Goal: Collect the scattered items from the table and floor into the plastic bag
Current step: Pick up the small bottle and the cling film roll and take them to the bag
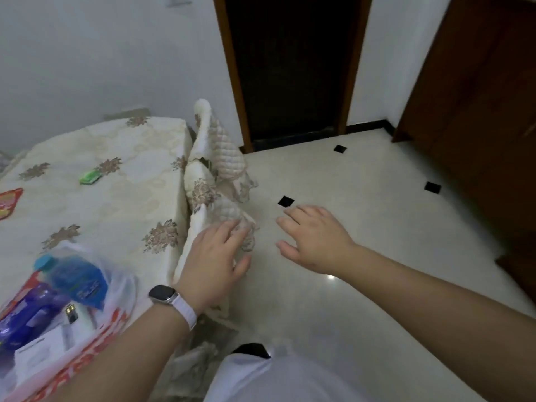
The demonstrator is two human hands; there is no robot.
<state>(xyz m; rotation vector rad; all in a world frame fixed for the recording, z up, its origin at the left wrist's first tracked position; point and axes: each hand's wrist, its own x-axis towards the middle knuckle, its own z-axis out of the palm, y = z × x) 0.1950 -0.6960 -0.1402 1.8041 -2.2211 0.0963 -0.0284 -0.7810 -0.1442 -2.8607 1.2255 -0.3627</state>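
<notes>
A clear plastic bag point(116, 320) with red print lies on the table's near left corner. Inside it I see a blue bottle point(77, 281), a purple pack point(29, 320) and a white box point(43, 352). A small green item point(90, 177) lies farther back on the floral tablecloth point(95, 204). My left hand point(214, 256), with a watch on the wrist, rests with spread fingers on the quilted cover of a chair point(229, 216) beside the table. My right hand point(313, 236) hovers open over the floor, holding nothing.
Two chairs with cream quilted covers point(223, 149) stand against the table's right edge. The pale tiled floor point(377, 216) with small black insets spreads to the right. A dark doorway point(290, 68) and a brown wooden door point(478, 97) lie beyond. A red-edged item point(8, 201) shows at the left.
</notes>
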